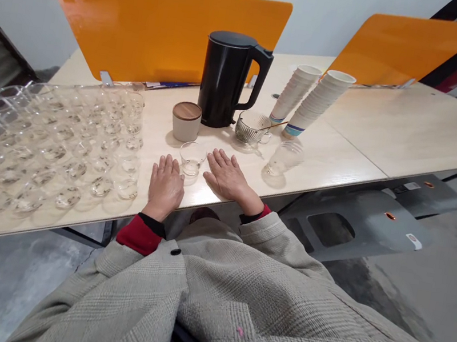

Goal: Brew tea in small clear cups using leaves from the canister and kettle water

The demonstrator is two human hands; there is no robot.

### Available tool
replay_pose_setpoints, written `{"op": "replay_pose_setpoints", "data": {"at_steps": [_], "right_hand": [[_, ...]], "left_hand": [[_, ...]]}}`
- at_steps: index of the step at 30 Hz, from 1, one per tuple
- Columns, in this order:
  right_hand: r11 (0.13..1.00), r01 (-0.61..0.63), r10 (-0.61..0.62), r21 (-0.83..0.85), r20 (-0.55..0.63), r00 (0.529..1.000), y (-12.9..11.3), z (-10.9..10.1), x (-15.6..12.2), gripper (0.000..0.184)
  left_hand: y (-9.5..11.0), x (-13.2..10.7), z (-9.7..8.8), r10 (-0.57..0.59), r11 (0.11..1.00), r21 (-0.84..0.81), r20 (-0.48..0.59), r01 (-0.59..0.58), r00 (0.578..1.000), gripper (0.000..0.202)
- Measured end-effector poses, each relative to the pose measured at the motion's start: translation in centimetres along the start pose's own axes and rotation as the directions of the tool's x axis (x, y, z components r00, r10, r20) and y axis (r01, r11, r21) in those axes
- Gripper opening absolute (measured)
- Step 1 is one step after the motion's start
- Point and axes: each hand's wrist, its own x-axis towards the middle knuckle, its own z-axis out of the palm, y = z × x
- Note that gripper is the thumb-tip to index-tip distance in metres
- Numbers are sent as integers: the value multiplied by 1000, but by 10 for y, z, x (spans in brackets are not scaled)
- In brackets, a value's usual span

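Note:
My left hand (165, 185) lies flat on the light wooden table (344, 154), palm down, fingers together and stretched out. My right hand (228, 175) rests flat beside it, fingers spread. Between them stands a small clear glass cup (192, 158), touched by neither hand. Just behind it are a beige jar with a wooden lid (186, 121) and a black electric kettle (227, 78). A ribbed glass mug with a spoon (251, 127) stands to the right of the kettle.
Several rows of small clear glasses (62, 150) cover the table's left part. Two leaning stacks of paper cups (309, 100) and a stack of clear plastic cups on its side (283, 158) are to the right. Orange dividers (164, 28) stand behind.

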Motion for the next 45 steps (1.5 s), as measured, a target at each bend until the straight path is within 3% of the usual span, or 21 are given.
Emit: {"op": "replay_pose_setpoints", "data": {"at_steps": [45], "right_hand": [[1000, -5, 5, 9, 0, 1000, -1, -2, -1, 74]], "left_hand": [[-1, 0, 1, 5, 1000, -7, -6, -5, 1000, 60]]}}
